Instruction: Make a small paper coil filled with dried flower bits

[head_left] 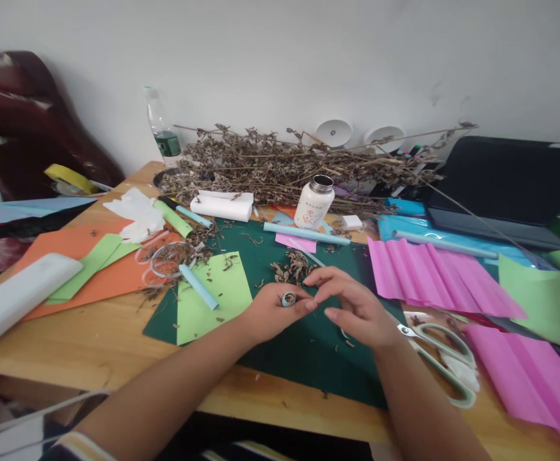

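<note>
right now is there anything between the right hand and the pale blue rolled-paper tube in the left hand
Yes: the left hand, whose thumb and fingertips lie between the pale blue rolled-paper tube and the right hand. Nothing else visible does; the small heap of dried brown leaves lies beyond both.

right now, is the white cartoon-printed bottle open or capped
Open: the white cartoon-printed bottle has no cap on, its metal rim and mouth showing uncovered.
</note>
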### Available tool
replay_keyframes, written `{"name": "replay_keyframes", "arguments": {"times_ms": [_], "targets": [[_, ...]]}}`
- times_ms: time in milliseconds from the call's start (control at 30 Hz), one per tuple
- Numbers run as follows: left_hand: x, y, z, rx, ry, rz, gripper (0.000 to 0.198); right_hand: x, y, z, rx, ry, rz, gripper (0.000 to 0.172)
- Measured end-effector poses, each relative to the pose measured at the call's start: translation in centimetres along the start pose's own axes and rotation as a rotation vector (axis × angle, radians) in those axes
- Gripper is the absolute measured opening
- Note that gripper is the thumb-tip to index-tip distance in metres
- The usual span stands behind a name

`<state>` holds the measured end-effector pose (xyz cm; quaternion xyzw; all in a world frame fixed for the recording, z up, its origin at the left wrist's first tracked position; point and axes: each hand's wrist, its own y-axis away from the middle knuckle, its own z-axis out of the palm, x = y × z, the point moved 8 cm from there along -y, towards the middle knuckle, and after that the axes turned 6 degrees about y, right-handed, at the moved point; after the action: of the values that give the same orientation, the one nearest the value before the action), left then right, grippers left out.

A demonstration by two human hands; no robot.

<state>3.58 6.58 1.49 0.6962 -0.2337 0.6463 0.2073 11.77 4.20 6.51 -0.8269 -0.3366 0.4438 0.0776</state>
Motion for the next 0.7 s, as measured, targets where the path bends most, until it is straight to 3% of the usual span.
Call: {"name": "replay_keyframes", "arguments": {"times_ms": [133,333,533,700], "targets": [[-0.3,0.1,0.8,-0.081,0.091,-0.017,0.033,-0.6,-0.3,1.2,-0.047,0.191,0.004,0.029],[-0.7,0.3,1.6,-0.197,0.125,-0.032,0.039,-1.3,-0.3,1.4,0.09,0.322,-0.111,0.014],[0.2,0.5,2.1,-0.258,0.266,0.008,0.037,-1.9,0.0,0.2,0.186,0.283,-0.135,0.015],[0.8,0.8,2.4,-0.274,0.313,0.152,0.047,-2.4,0.0,-0.7,0.239,0.23,-0.127,0.015]]}}
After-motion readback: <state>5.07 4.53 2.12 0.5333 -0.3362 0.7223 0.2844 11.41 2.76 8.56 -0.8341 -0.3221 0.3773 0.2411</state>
